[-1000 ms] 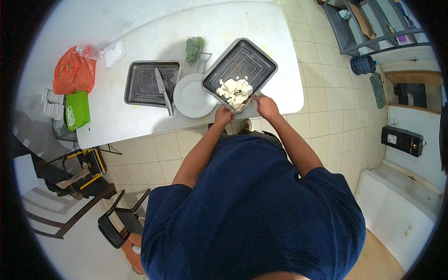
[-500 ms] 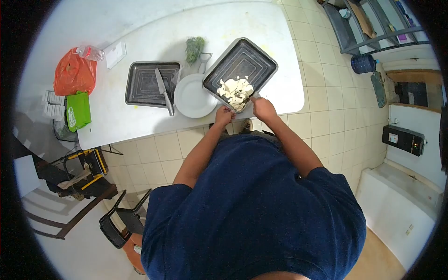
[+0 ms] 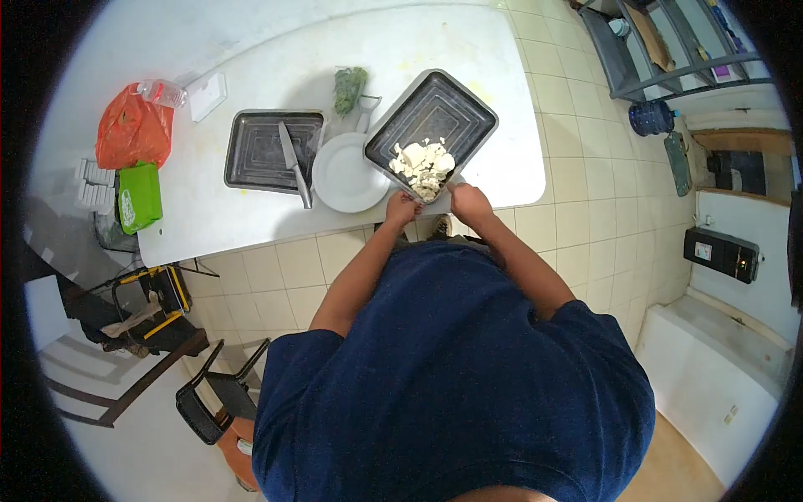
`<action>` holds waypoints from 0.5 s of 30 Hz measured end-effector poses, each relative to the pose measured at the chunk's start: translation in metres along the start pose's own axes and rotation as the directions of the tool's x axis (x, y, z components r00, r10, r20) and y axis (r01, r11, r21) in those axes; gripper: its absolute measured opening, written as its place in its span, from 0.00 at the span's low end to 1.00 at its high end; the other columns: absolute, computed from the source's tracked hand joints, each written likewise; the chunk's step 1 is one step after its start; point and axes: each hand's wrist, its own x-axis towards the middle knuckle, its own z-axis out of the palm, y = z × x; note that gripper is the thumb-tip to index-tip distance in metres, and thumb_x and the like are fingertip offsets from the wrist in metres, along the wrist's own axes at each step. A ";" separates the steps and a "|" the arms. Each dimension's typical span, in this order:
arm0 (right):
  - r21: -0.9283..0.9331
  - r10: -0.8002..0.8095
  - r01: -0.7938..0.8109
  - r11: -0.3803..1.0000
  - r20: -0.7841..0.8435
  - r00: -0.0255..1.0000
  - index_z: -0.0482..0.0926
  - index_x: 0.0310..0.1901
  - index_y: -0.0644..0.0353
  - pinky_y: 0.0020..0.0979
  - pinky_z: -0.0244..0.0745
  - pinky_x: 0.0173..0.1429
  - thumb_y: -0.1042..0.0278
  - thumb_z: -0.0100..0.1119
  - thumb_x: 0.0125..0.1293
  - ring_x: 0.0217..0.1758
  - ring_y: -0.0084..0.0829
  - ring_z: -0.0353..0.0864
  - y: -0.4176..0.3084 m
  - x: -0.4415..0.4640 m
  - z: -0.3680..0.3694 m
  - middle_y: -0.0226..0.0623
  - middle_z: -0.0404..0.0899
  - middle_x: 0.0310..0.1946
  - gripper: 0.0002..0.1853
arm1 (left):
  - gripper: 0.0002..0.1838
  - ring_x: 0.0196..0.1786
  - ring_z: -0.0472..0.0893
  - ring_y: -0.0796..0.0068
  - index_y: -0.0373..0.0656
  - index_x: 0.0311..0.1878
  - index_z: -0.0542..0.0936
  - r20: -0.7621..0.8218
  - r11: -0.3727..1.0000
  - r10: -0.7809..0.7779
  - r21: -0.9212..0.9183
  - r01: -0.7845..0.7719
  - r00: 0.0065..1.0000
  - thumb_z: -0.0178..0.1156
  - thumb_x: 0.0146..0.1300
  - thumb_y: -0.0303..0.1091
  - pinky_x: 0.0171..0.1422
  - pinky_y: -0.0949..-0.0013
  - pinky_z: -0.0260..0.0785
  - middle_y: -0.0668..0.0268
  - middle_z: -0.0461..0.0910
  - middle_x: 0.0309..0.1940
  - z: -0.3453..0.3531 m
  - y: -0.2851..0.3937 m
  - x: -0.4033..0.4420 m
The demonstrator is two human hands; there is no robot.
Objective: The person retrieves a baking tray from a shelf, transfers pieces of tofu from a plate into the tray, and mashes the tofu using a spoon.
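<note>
A dark metal baking tray [image 3: 435,105] lies turned at an angle near the table's front edge. Pale, crumbly chunks of food [image 3: 425,166] are heaped in its near corner. My left hand [image 3: 402,209] is closed on the tray's rim at that corner. Just right of the same corner, my right hand [image 3: 472,206] is a fist; what it grips is hidden by the fingers. Left of the tray is a white plate [image 3: 347,176]. A knife [image 3: 293,161] rests across a second, smaller dark tray [image 3: 251,151].
Behind the plate lie a bunch of green herbs [image 3: 350,88] and a peeler-like tool [image 3: 365,109]. A red plastic bag [image 3: 130,134], a clear bottle [image 3: 163,94] and a green bag [image 3: 140,199] occupy the left end of the white table [image 3: 276,50]. Chairs [image 3: 226,393] stand behind on the left.
My right hand has shifted slightly down and left beside the tray's corner. My left hand stays on the rim, and the tray has barely moved.
</note>
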 end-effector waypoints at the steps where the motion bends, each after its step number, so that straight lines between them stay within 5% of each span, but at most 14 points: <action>1: 0.002 0.022 -0.022 1.000 -0.008 1.000 0.77 0.49 0.63 0.47 0.78 0.38 0.75 0.48 0.57 0.32 0.50 0.81 0.000 0.003 -0.002 0.53 0.79 0.29 0.17 | 0.06 0.30 0.81 0.74 0.43 0.42 0.75 0.002 1.000 -0.004 -0.001 0.004 1.000 0.59 0.64 0.30 0.30 0.68 0.73 0.63 0.84 0.32 -0.001 -0.001 0.000; 15: -0.038 0.039 -0.040 0.998 -0.014 0.999 0.77 0.54 0.59 0.46 0.78 0.38 0.74 0.47 0.58 0.32 0.48 0.82 0.004 0.001 -0.001 0.50 0.79 0.30 0.21 | 0.05 0.28 0.81 0.75 0.43 0.41 0.74 -0.002 1.000 -0.014 0.017 0.014 1.000 0.59 0.65 0.31 0.29 0.69 0.72 0.63 0.85 0.33 0.002 0.004 -0.003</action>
